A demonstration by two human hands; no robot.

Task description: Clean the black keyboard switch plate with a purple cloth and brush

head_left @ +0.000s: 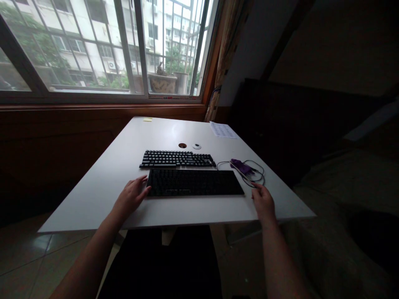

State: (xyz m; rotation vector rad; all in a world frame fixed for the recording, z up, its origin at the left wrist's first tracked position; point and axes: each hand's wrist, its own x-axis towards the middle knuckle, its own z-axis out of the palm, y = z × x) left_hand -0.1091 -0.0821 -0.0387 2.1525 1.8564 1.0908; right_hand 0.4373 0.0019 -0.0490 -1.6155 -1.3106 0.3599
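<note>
A long black keyboard-shaped panel [199, 182] lies flat on the white table, faint key outlines on its dark surface. My left hand [131, 194] is at its left edge, fingers and thumb apart, with the thumb tip touching the near left corner. Off the panel's right end, my right hand [263, 202] is closed, pinching the lower end of a thin pale stick [240, 171]. The stick slants up and left across a purple cloth-like thing [245, 167]; its exact kind is unclear. Directly behind the panel sits a black keyboard [177, 158] with raised keys.
A dark cable [261, 169] loops around the purple thing. Farther back on the white table [93, 199] are a round hole [182, 145], a white round cover [197, 146], a printed sheet [223, 129] and a yellow note [147, 119]. A barred window [93, 50] rises behind.
</note>
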